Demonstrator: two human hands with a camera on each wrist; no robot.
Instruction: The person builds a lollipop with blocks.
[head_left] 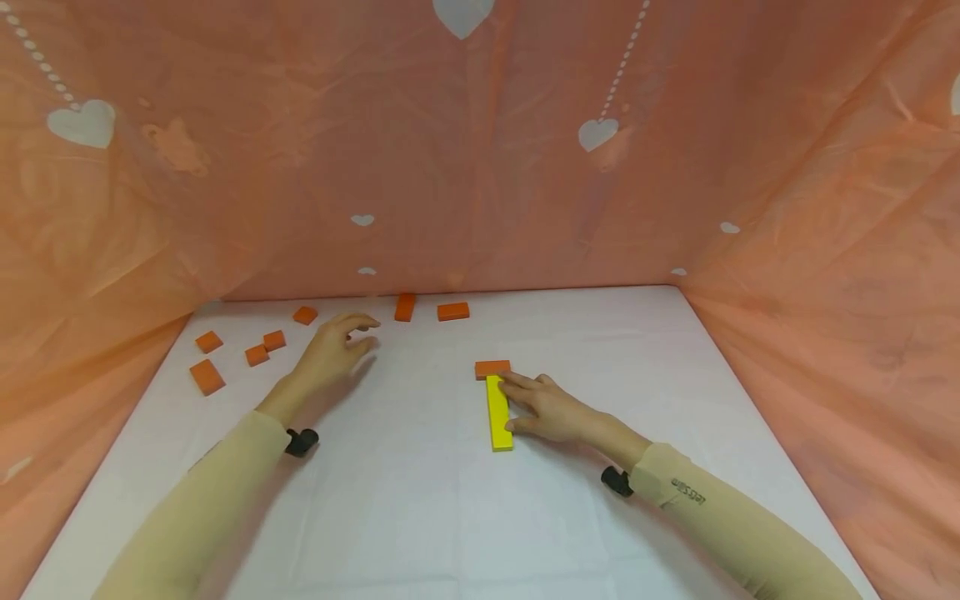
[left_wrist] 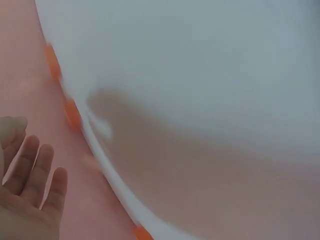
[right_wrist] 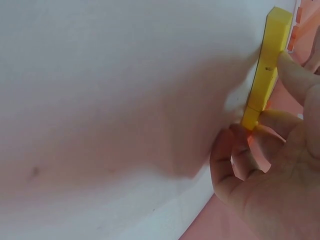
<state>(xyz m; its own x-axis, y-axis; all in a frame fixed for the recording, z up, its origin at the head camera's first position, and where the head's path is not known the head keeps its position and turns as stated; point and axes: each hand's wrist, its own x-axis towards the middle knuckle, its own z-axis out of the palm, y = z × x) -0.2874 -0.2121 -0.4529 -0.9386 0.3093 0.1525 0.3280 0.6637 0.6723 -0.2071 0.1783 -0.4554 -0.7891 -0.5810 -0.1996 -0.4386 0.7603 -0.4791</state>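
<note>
A long yellow block lies on the white table with its far end against an orange block, the two making a T. My right hand is at the yellow block's right side. Its thumb and fingertips touch that side and the far end near the orange block. In the right wrist view the thumb lies along the yellow block, and the other fingers bend near its far end. My left hand hovers over the table at the left, fingers loosely bent, holding nothing.
Near the back edge lie two orange blocks, one upright to the view and one sideways. Several smaller orange blocks are scattered left of my left hand, with a larger orange block nearer. Pink cloth walls the table's back and sides.
</note>
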